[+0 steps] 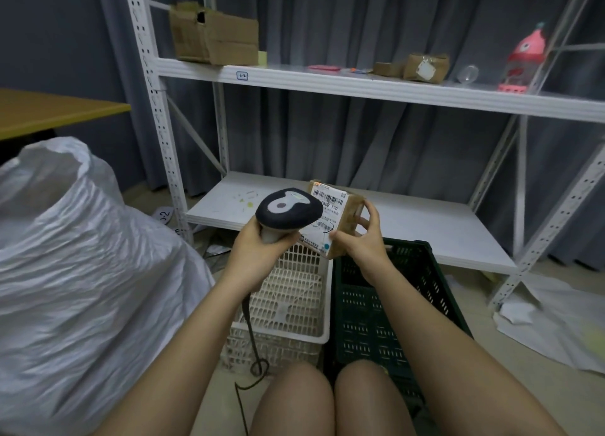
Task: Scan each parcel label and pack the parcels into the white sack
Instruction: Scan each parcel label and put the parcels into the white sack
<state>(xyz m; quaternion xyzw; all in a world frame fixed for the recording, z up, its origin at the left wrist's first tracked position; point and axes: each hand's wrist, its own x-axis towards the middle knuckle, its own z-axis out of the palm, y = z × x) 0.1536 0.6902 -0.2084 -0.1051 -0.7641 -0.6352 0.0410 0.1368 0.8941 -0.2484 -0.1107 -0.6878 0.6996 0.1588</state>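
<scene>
While the left hand [258,249] wraps its fingers round the pale handle of a barcode scanner [288,211], the scanner's dark head points toward the parcel [340,216] held just to its right. The right hand [361,242] grips that small brown cardboard parcel by its right side, thumb at the lower edge of the white label [327,213] and fingers curled over the far edge. The label faces up toward the camera; a barcode and the characters "T70" are readable, but the scanner head hides the label's left part and the smaller print is too blurred to read. A dark cable [250,337] runs down from the scanner and loops on the floor, with its end cut off by the bottom of the view.

Below the hands stand two crates side by side: a white crate [294,308] and a dark green crate [386,321], touching each other. The forearms cover much of both, so their contents cannot be made out. The white sack [82,272] bulges at the left, its mouth open at the top and its left side cut off by the frame. Behind, a white shelf rack [360,85] carries a torn cardboard box [212,36], a small brown package [425,67] and a pink bottle [523,59].
</scene>
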